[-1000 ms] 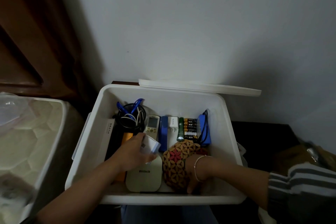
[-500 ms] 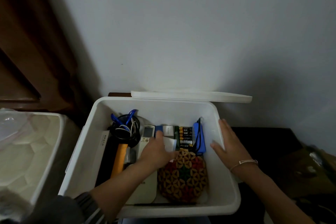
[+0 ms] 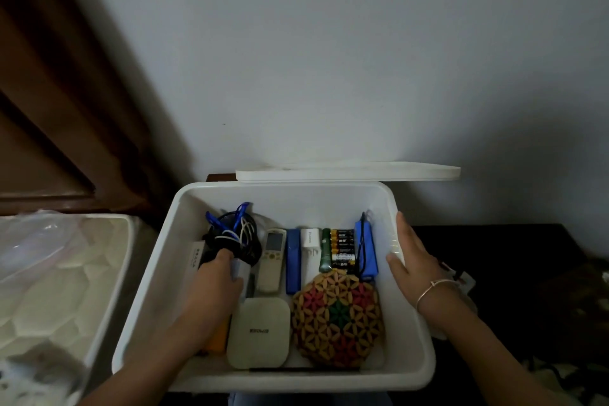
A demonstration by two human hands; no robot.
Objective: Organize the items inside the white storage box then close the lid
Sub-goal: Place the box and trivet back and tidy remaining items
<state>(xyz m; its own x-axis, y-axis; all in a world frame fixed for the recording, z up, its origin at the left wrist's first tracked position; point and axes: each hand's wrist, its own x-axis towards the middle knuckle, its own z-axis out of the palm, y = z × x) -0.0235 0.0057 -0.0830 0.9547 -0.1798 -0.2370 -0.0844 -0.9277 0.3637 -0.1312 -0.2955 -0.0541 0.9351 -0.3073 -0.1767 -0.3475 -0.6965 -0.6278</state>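
Smooth matt white plastic forms the storage box (image 3: 155, 277) and lid (image 3: 346, 172); the round mat (image 3: 337, 316), lower centre, looks like painted wooden beads.

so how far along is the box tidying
Mostly sorted: the remote, batteries and other small items lie in a row at the back of the box, the woven mat in front. In hand: the left hand grips a small pale packet beside the cables; the right hand rests on the box's right wall. Left: place that packet and close the lid, propped behind the box.
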